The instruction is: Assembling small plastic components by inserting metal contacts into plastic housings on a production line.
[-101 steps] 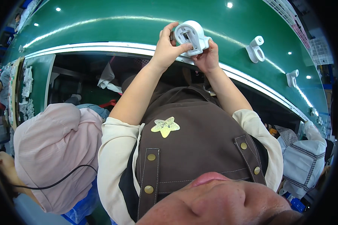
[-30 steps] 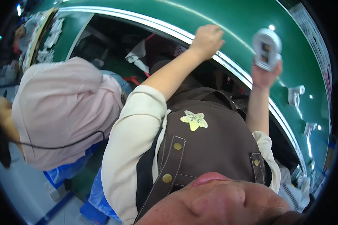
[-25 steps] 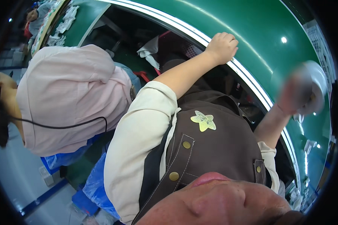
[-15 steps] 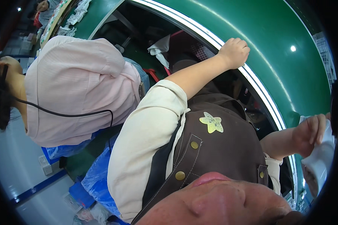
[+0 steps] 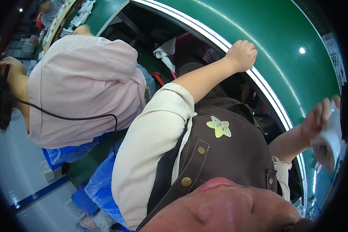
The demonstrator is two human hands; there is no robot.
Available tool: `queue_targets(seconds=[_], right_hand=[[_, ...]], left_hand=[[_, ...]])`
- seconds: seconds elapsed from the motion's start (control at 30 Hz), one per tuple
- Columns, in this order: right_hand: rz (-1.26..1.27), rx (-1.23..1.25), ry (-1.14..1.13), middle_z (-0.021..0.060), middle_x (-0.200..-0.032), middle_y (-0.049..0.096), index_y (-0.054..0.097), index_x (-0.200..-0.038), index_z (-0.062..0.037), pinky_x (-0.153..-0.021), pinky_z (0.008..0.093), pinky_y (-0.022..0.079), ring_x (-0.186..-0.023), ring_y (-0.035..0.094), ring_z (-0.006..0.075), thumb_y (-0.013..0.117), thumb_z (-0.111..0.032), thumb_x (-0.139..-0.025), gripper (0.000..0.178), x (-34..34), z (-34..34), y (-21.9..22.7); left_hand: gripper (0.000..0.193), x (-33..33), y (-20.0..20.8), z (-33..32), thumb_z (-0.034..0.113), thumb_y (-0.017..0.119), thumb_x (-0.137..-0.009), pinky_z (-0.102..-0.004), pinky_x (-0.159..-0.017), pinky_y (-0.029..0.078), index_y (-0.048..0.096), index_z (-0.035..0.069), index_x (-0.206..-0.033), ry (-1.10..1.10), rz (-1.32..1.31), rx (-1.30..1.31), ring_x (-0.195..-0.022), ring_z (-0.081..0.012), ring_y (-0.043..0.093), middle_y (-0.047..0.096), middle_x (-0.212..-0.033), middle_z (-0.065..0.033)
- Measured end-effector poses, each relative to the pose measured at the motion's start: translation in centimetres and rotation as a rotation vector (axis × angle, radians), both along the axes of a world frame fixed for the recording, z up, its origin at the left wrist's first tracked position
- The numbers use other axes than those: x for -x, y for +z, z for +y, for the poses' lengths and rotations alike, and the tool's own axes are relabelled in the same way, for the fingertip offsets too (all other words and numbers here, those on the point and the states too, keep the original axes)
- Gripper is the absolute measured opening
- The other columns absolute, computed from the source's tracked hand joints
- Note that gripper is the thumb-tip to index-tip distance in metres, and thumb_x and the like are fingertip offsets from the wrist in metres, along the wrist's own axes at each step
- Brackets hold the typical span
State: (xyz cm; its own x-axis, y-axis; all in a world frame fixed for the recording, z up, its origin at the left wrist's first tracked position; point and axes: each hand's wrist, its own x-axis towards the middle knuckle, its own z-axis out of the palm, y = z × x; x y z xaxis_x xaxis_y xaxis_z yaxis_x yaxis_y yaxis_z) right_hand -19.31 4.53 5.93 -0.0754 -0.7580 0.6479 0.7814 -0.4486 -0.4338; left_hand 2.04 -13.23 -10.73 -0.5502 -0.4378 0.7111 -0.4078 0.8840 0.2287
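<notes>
My left hand [image 5: 241, 56] rests as a fist on the white edge [image 5: 274, 92] of a green worktop [image 5: 259, 23]. Its fingers curl inward, so whatever they may hold is hidden. Over at the far right of the view, my right hand [image 5: 317, 118] is raised above the green surface. Its fingers close on a glossy white tube-like piece [image 5: 328, 145], which hangs below them with a darker opening at its lower end. Blur and the dark rim of the view keep me from telling its exact kind.
A co-worker in a pale pink shirt [image 5: 85, 92] is close on my left, with a black cable [image 5: 73, 118] across the back. Blue plastic bags [image 5: 102, 189] lie below. A white wire rack [image 5: 334, 58] stands past the worktop, and white crumpled pieces [image 5: 83, 15] lie at far left.
My right hand has risen and moved farther from me, lifting the white piece. The left hand stays on the edge. The co-worker's hand has come into sight over the worktop.
</notes>
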Motion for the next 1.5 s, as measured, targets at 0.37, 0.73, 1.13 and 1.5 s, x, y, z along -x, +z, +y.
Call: queue_targets(seconds=[0.37,0.73,1.13,1.5], right_hand=[[1.021,-0.250,-1.259,0.0158,-0.121,0.052,0.042,-0.115,-0.0057,-0.086,0.0346,0.045,-0.100,0.054,0.0208,0.068,-0.012,-0.077,0.047,-1.5,-8.8,-9.9],[1.406,-0.041,-1.528,0.0128,-0.111,0.054,0.047,-0.110,-0.0058,-0.079,0.0375,0.048,-0.093,0.058,0.0309,0.069,-0.024,-0.074,0.046,-0.5,-9.5,-9.5],[1.409,-0.313,-1.778,0.0163,-0.119,0.049,0.049,-0.107,-0.0037,-0.091,0.0384,0.042,-0.108,0.049,0.0316,0.070,-0.017,-0.070,0.045,4.2,-5.5,-12.1],[1.409,-0.147,-1.683,0.0146,-0.102,0.058,0.058,-0.092,-0.0051,-0.086,0.0398,0.041,-0.098,0.054,0.0309,0.067,-0.007,-0.067,0.026,-2.9,-2.3,-14.0]], left_hand=[[0.005,-0.3,-0.1,-0.5,0.012,0.059,-0.071,-0.0383,-0.068,0.045,0.060,0.009,-0.068,-0.026,0.019,-0.002,-0.078,-0.0269,0.057,0.061,-0.080,-0.0078],[0.008,-0.4,1.1,0.1,0.012,0.063,-0.071,-0.0353,-0.072,0.045,0.065,0.009,-0.079,-0.014,-0.040,-0.002,-0.083,-0.0222,0.058,0.061,-0.084,-0.0034],[0.007,-0.4,0.9,0.1,0.012,0.063,-0.075,-0.0354,-0.075,0.045,0.065,0.009,-0.080,-0.025,-0.075,-0.045,-0.084,-0.0221,0.058,0.061,-0.086,-0.0028],[0.028,5.7,1.7,0.9,0.010,0.060,-0.076,-0.0394,-0.079,0.048,0.059,0.010,-0.104,-0.428,-0.135,0.003,-0.091,-0.0257,0.057,0.060,-0.099,-0.0078]])
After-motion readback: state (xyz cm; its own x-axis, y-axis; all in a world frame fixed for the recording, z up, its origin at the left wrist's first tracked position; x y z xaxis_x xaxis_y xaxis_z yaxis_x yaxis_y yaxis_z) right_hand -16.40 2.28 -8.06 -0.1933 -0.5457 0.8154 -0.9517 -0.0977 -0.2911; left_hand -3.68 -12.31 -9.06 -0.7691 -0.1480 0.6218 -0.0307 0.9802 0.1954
